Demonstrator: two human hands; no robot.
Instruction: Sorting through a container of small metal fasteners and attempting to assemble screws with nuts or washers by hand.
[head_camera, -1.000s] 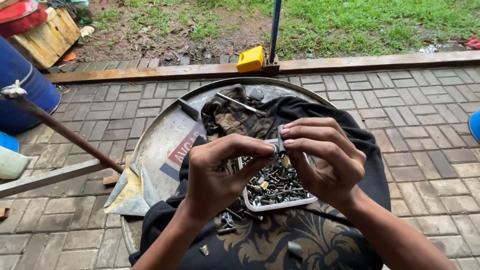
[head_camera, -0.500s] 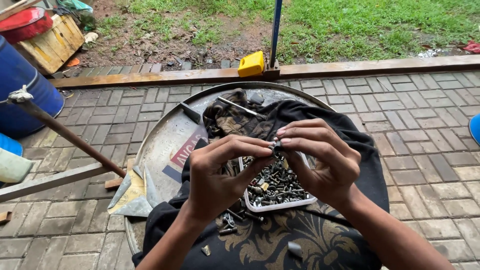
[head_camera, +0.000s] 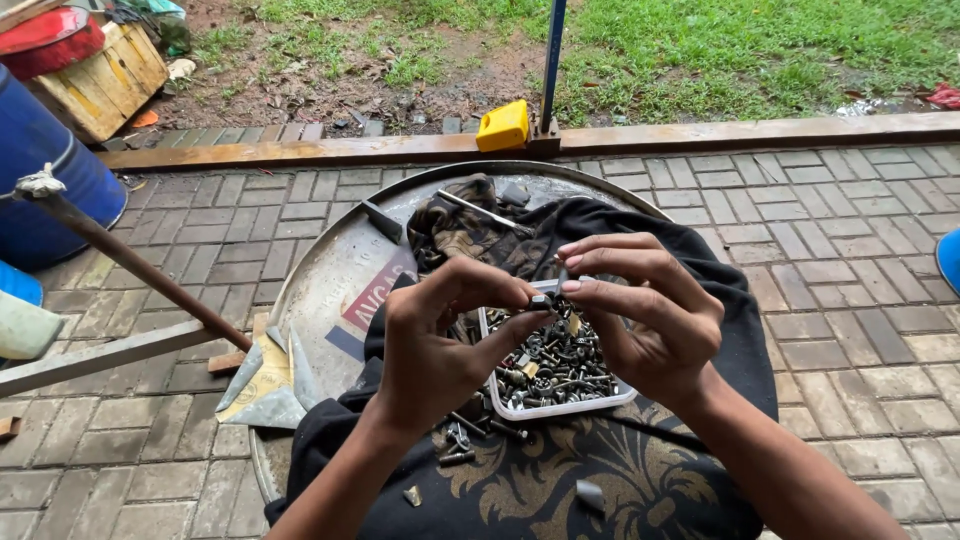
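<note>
Small metal part (head_camera: 545, 298) between both hands' fingertips (head_camera: 520, 295)

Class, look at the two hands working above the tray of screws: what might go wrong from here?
The small metal part pinched between left hand and right hand may slip into the white tray of mixed screws and get lost. Loose bolts on the black cloth may roll off.

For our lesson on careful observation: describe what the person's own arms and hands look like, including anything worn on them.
Both forearms are bare, with no sleeves in view. The left hand and right hand wear no gloves, and no rings, watch or bracelets show. The fingernails are short and unpainted.
</note>
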